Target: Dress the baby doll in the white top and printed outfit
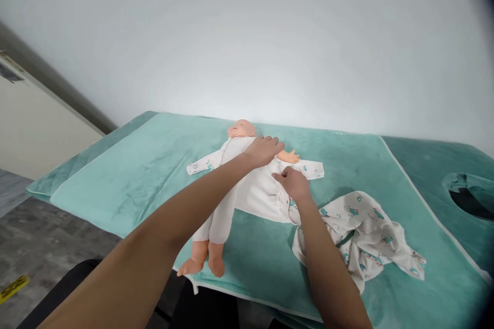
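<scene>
Head view: a bald baby doll (237, 148) lies on its back beneath the left hand (265, 150), its head (241, 128) just beyond that hand and its bare feet (216, 259) nearer the person. It is dressed in a plain white long-legged garment (224, 216). A shirt (262, 200) lies spread under the doll, pale body panel uppermost, with small teal motifs on both sleeves; one sleeve extends to the left of the left hand, the other just beyond the right hand (295, 183). A bare doll arm (288, 156) rests across the latter sleeve.

The left hand lies palm down over the doll's upper arm, fingers close together and slightly bent; its grip underneath cannot be told. The right hand has its fingers curled in at the shirt's edge; whether cloth is pinched there cannot be told.

To the right of the right hand lies a crumpled printed cloth (360, 239), partly hidden by the right forearm (328, 262). The left forearm (162, 221) obscures part of the doll's body. Beneath everything is a pale teal cover (116, 185); a round opening (471, 198) sits well to the right of both hands. A pale wall (289, 46) stands beyond them.
</scene>
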A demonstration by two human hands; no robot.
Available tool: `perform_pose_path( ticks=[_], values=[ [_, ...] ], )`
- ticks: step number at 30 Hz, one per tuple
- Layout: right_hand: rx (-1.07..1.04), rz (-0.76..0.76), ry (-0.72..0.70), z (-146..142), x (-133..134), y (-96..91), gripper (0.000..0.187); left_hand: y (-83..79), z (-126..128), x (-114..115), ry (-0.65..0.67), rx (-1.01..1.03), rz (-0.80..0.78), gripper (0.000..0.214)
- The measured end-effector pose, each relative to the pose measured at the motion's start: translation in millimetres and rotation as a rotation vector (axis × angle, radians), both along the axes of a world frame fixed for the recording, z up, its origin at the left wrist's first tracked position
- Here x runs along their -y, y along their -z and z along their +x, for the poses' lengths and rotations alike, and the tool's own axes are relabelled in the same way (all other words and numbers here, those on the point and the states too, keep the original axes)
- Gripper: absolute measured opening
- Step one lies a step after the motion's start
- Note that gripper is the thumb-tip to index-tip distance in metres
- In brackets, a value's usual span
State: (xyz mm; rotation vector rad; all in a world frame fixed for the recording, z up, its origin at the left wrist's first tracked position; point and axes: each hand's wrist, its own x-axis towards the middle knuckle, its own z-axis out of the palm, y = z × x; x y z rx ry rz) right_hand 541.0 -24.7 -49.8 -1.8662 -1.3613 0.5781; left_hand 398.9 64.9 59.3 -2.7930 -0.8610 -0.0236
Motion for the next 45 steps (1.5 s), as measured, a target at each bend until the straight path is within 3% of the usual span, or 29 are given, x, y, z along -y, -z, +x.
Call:
perform_pose_path(
  ticks=[3, 7, 9, 11, 15, 20, 23, 26, 29, 35, 41, 45],
  values=[
    [-0.159, 0.027, -0.074, 0.5, 0.6, -1.6, 0.031, -1.7, -6.4, 3.0, 0.035, -0.036, 0.034, 0.034],
    [-0.782, 0.171, -0.012, 11.2, -3.4, -4.0, 0.032, -3.0, -13.6, 3.1, 0.051, -0.087, 0.107, 0.037],
    [-0.982, 0.246, 0.066, 16.9, -4.3, -4.8, 0.034, -0.1, -16.3, 1.5, 0.065, -0.099, 0.139, 0.038],
    [-0.991, 0.313, 0.121, 20.8, -3.9, -5.7, 0.034, 6.5, -16.6, 0.4, 0.069, -0.093, 0.153, 0.036],
    [-0.816, 0.475, 0.193, 23.3, -0.6, -11.8, 0.035, 26.7, -6.7, 4.4, 0.012, -0.089, 0.125, 0.030],
    [-0.897, 0.493, 0.069, 19.4, 8.0, -30.5, 0.035, 45.0, 16.7, 13.3, -0.105, -0.014, 0.052, 0.034],
    [-0.942, 0.406, -0.061, 13.6, 13.7, -39.1, 0.035, 46.7, 26.1, 10.5, -0.168, 0.026, 0.007, 0.042],
    [-1.066, 0.329, -0.217, 9.0, 18.7, -42.6, 0.034, 44.0, 27.0, 2.0, -0.220, 0.096, -0.137, 0.065],
    [-1.159, 0.311, -0.308, 6.0, 22.7, -43.9, 0.039, 42.1, 21.0, -5.5, -0.150, 0.119, -0.277, 0.079],
    [-1.236, 0.245, -0.394, -3.5, 24.1, -40.4, 0.038, 44.1, 10.4, -6.3, 0.009, 0.075, -0.368, 0.055],
    [-1.296, 0.271, -0.353, -10.6, 28.3, -40.2, 0.040, 45.2, 8.1, -7.6, 0.026, 0.216, -0.439, 0.045],
    [-1.330, 0.280, -0.490, -20.0, 31.9, -44.7, 0.043, 49.9, 9.4, -4.4, -0.023, 0.303, -0.392, 0.043]
  ],
)
